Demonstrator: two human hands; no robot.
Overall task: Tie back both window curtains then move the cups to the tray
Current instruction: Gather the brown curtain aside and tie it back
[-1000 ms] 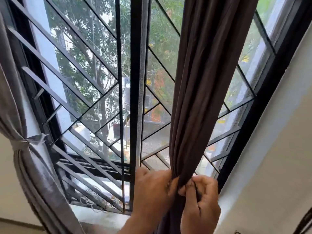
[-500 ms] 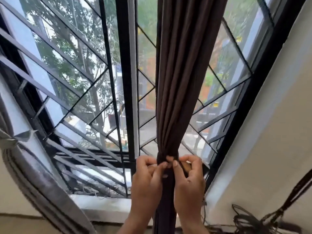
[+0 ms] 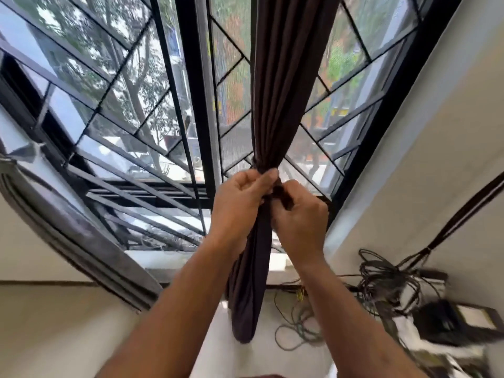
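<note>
Gripping brown curtain [image 3: 275,105], left hand [image 3: 240,197], right hand [image 3: 300,216]

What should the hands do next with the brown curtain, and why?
Probably pull the tie band snug and finish the knot. Both the left hand and the right hand pinch it at the bunched brown curtain, so it seems unfinished, while the grey curtain is already tied.

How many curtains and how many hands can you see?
Brown curtain: 1
Grey curtain: 1
Hands: 2, the left hand and the right hand, both gripping the brown curtain
Total: 4
</note>
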